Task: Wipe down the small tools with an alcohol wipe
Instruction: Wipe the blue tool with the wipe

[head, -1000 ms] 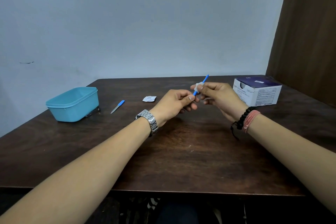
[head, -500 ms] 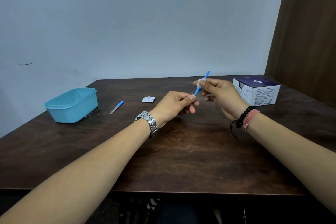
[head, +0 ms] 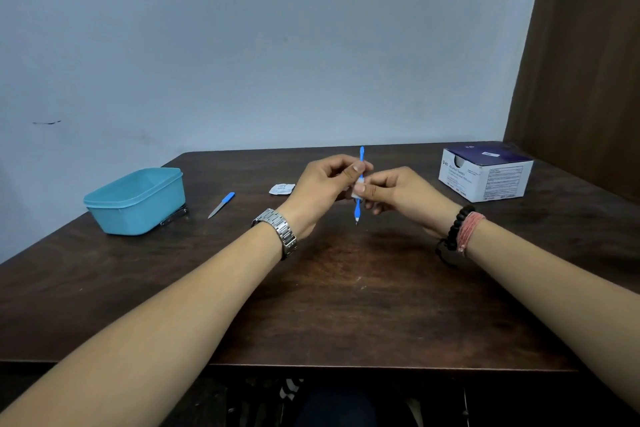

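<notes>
Both hands (head: 360,184) pinch upright slim blue tool (head: 357,210), wipe-wrapped midway.

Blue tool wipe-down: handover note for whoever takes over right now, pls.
Left hand: pinches the upper part of the thin blue tool, held about upright above the table.
Right hand: pinches the white wipe around the tool's middle.
Second blue-handled tool lies on the table beside the teal tub; a metal tool sits against the tub. Torn wipe packet behind the left hand, wipe box far right.
Done: wipe out, first tool mid-wipe.
Left: finish it, then likely the other two.
</notes>
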Action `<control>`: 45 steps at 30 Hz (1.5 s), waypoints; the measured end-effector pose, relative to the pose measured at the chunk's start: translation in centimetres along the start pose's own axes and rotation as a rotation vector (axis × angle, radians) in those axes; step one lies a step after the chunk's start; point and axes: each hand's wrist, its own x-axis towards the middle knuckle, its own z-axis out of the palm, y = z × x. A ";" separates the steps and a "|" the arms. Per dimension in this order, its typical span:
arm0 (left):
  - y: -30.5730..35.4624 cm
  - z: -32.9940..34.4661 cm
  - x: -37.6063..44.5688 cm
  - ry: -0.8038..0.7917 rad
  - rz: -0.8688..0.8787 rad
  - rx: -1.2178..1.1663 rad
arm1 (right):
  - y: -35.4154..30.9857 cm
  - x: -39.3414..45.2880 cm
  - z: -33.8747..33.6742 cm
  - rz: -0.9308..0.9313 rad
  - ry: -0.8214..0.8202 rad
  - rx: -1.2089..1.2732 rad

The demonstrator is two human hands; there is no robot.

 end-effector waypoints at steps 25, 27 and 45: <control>0.2 -0.7 0.3 0.176 -0.009 -0.091 | -0.3 -0.3 0.0 0.049 -0.093 0.036; 0.2 -0.6 0.4 0.160 -0.011 -0.074 | -0.2 -0.4 -0.1 0.046 -0.088 0.026; 0.1 -0.6 0.3 0.161 0.016 -0.051 | -0.3 -0.3 -0.1 0.035 -0.073 0.029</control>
